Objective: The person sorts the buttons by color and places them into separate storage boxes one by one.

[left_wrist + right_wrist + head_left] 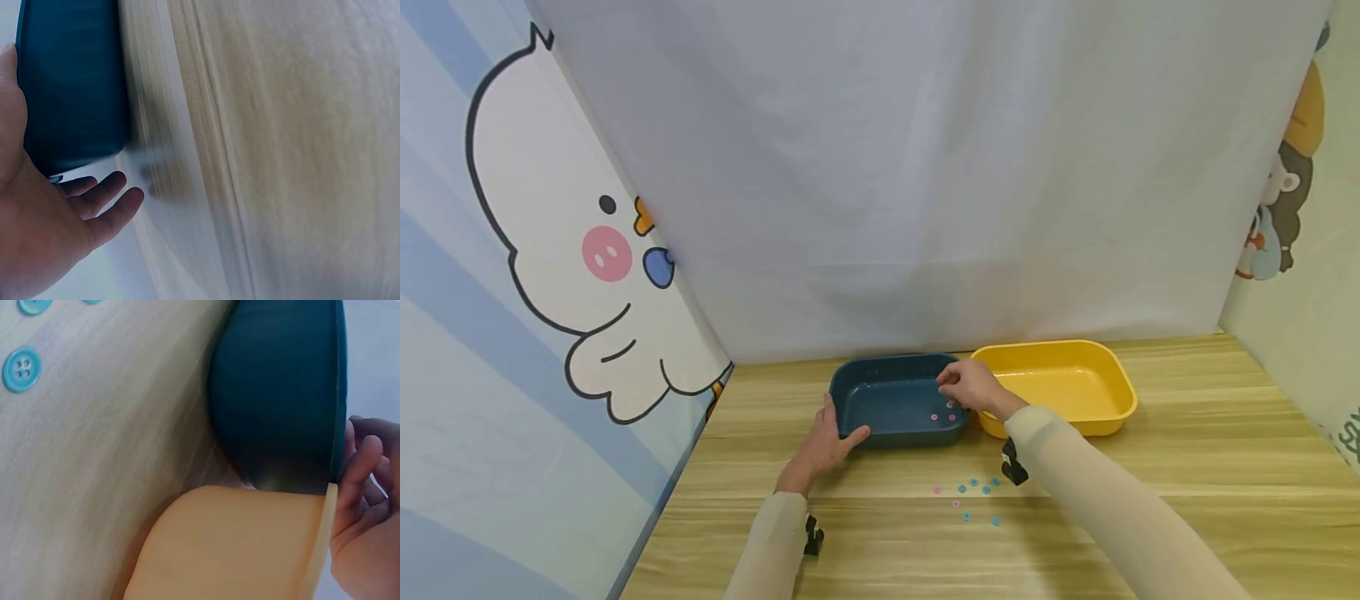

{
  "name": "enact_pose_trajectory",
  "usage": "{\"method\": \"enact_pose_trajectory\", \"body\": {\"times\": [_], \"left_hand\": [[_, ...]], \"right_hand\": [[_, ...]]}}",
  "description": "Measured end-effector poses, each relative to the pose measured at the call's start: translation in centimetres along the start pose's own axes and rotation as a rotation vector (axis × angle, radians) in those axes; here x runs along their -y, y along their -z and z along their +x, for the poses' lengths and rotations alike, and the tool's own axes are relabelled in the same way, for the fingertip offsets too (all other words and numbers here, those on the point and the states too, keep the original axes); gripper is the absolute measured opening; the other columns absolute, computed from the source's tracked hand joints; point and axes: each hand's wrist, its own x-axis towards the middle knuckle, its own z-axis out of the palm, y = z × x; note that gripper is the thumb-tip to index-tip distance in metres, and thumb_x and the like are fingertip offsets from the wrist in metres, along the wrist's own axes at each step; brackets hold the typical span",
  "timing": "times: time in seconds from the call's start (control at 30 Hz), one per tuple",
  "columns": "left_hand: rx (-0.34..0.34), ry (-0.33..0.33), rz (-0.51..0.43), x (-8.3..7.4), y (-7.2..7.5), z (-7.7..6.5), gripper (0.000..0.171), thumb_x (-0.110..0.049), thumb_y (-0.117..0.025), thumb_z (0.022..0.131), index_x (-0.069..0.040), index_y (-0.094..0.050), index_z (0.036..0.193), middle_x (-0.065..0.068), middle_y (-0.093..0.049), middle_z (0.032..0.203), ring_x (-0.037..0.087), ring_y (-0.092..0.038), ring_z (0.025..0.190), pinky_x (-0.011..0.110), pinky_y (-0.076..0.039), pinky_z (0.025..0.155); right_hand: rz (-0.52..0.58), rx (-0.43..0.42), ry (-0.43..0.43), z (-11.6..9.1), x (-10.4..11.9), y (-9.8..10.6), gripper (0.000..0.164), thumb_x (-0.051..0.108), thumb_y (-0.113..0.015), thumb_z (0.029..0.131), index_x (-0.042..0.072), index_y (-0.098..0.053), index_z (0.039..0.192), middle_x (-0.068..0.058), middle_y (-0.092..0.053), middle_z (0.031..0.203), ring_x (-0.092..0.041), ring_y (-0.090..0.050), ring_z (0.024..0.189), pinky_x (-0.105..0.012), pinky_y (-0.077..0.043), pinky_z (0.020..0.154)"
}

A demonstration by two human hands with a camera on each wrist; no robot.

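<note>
My left hand point(822, 443) is at the left end of a dark blue bin point(895, 438), thumb by its front rim, fingers along its end. In the left wrist view, the fingers point(103, 203) extend loosely past the bin's end. Over the bin's right end hangs my right hand point(972, 385), fingers bent inward; whether a button is between the fingertips is hidden. Several pink buttons point(934, 417) lie inside the bin beneath it. On the table in front are several blue buttons point(987, 490) and two pink buttons point(956, 503); a blue four-hole button point(22, 369) shows up close.
A yellow bin point(1067, 398) stands right against the blue one, their rims meeting under my right wrist. Both are on a wooden table point(1210, 467). A pale curtain point(880, 183) hangs behind, with printed cartoon panels at left and right.
</note>
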Motion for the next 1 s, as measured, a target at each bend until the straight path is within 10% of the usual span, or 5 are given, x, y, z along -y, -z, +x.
{"method": "enact_pose_trajectory", "body": {"times": [0.53, 1.0], "left_hand": [[0.006, 0.007, -0.021, 0.0, -0.2, -0.1, 0.102, -0.050, -0.056, 0.091, -0.001, 0.011, 0.149, 0.029, -0.004, 0.152, 0.045, -0.018, 0.137, 0.057, -0.024, 0.105], [0.008, 0.002, -0.013, 0.0, -0.2, 0.1, 0.102, -0.051, -0.056, 0.091, 0.000, 0.012, 0.149, 0.029, -0.004, 0.152, 0.044, -0.017, 0.137, 0.056, -0.023, 0.106]], "right_hand": [[0.041, 0.033, 0.017, -1.1, 0.0, 0.8, 0.025, 0.008, -0.061, 0.092, -0.003, -0.063, 0.114, -0.008, -0.064, 0.097, -0.019, -0.063, 0.079, -0.027, -0.053, 0.066], [-0.021, 0.102, 0.207, -4.4, 0.2, 1.4, 0.020, 0.007, -0.063, 0.089, -0.003, -0.066, 0.107, -0.002, -0.066, 0.088, -0.015, -0.060, 0.070, -0.026, -0.051, 0.063]]}}
